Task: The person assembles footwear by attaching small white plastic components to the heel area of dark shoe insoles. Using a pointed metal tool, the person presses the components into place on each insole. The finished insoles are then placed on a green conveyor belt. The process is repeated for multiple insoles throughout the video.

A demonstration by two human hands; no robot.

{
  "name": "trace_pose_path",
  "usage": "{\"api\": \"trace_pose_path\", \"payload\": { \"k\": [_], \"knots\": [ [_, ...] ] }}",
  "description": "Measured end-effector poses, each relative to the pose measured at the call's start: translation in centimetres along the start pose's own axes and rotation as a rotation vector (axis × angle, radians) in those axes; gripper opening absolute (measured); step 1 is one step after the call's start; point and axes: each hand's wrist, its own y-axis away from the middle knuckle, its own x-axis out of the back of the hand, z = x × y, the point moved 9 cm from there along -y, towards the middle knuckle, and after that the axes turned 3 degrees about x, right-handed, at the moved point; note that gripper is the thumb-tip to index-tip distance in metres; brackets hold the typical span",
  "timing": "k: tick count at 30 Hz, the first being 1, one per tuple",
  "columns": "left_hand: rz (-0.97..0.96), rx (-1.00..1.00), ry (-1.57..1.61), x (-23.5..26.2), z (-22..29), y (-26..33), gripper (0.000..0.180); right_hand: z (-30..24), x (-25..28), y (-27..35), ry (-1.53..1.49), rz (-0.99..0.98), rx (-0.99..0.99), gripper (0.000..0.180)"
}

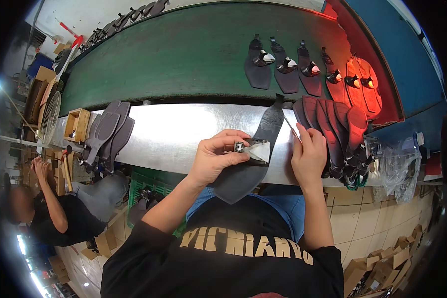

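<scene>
1. A flat, dark sole (pixel 241 184) with a narrow upper end and a black-and-white strap (pixel 259 151) is held slantwise over the front edge of the metal bench (pixel 169 136).
2. The strap is pinched by the nearly closed left hand (pixel 213 156); a thin tool (pixel 290 124) is gripped in the curled right hand (pixel 309 154).
3. The shiny bench is backed by a green belt (pixel 159 59); cardboard boxes (pixel 380 270) are scattered on tiled floor (pixel 352 216).

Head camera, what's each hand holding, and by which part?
The left hand pinches the black sandal piece by its strap. The right hand grips a slim tool by its lower end; its kind is unclear.
</scene>
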Motion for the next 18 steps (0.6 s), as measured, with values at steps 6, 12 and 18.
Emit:
{"api": "trace_pose_path", "payload": {
  "k": [6,12,18],
  "knots": [
    [-0.108,0.162,0.180,-2.6,-2.3,1.0,0.024,-4.0,-2.7,2.1,-1.742,-0.266,-0.546,0.035],
    [-0.032,0.313,0.314,-2.4,-3.2,2.1,0.022,-2.8,0.5,0.8,-1.931,-0.125,-0.556,0.024],
    [0.013,0.281,0.288,-0.8,-3.3,2.7,0.028,-5.4,1.7,3.0,-1.300,-0.321,-0.383,0.033]
  ]
}}
